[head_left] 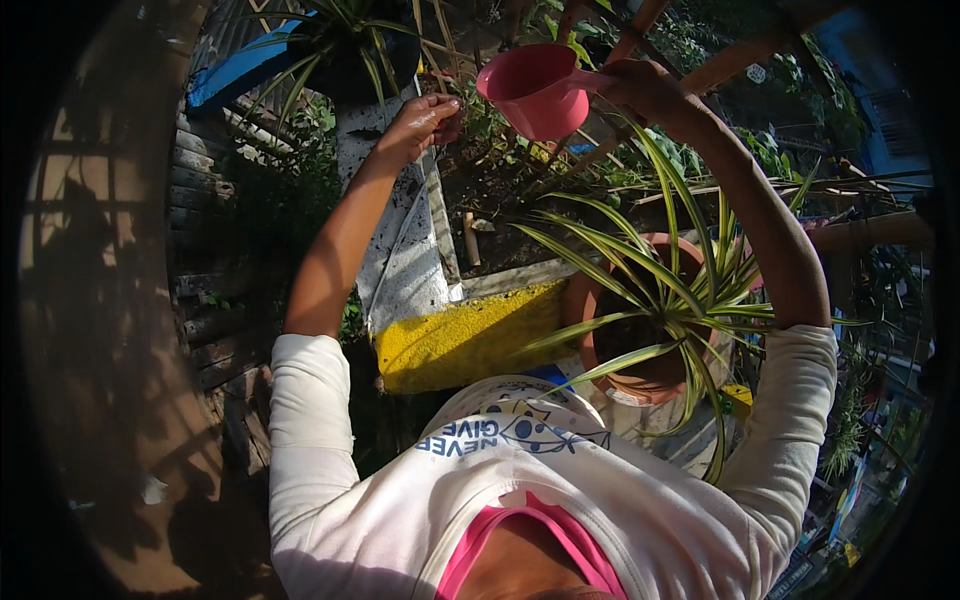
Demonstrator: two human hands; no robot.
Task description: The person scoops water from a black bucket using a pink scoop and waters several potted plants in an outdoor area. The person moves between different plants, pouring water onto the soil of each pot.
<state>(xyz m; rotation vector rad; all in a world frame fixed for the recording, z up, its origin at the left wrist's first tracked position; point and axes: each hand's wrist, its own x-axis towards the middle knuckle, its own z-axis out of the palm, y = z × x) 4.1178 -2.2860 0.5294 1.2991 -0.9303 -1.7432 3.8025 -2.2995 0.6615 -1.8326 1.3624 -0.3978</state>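
My right hand (pixel 651 94) grips the handle of a pink plastic dipper (pixel 541 97), held out over a soil bed. The dipper's mouth faces up toward me and its inside is in shade. My left hand (pixel 429 124), wet and shiny, hovers to the left of the dipper. Its fingers are curled in, and nothing shows between them. Below both hands, dark soil (pixel 502 176) with small green plants lies inside a concrete border (pixel 409 255). Nearer to me, a spider plant (pixel 667 307) with striped leaves grows in a terracotta pot (pixel 596 375).
A yellow-painted block (pixel 469 330) forms the near end of the border. Bamboo poles (pixel 739 64) cross at the upper right. Another potted plant (pixel 352 60) stands at the top, beside a blue slab (pixel 244 71). Stacked weathered pieces (pixel 199 180) line the brown ground (pixel 105 300) at left.
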